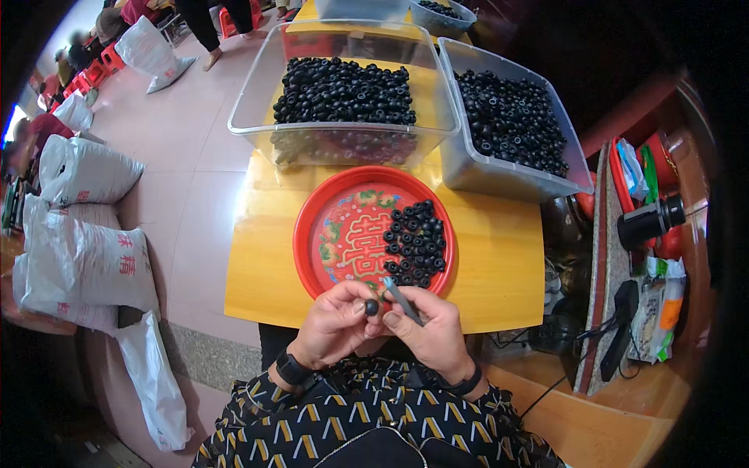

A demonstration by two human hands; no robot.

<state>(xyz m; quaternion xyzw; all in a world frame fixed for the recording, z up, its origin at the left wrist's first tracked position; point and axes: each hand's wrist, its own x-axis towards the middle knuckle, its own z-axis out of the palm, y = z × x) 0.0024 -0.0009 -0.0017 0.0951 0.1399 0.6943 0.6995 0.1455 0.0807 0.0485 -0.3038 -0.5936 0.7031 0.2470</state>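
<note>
Between its thumb and fingers my left hand (334, 321) pinches a small round black part (371, 307). My right hand (434, 331) grips a slim grey tool (403, 300) with a pale blue tip, which points up and left, a little apart from the black part. I cannot make out the tool's exact kind. Both hands are at the near rim of a red round tray (303, 251) with a printed floral pattern. Many loose black ring-like parts (418, 242) lie in the tray's right half.
Behind the tray, a clear plastic bin (257, 101) and a second bin (515, 181) hold heaps of black parts on the yellow table (499, 257). White sacks (94, 257) are piled at left. A side shelf (597, 312) holds packets and a black cylinder (651, 222). People sit far left.
</note>
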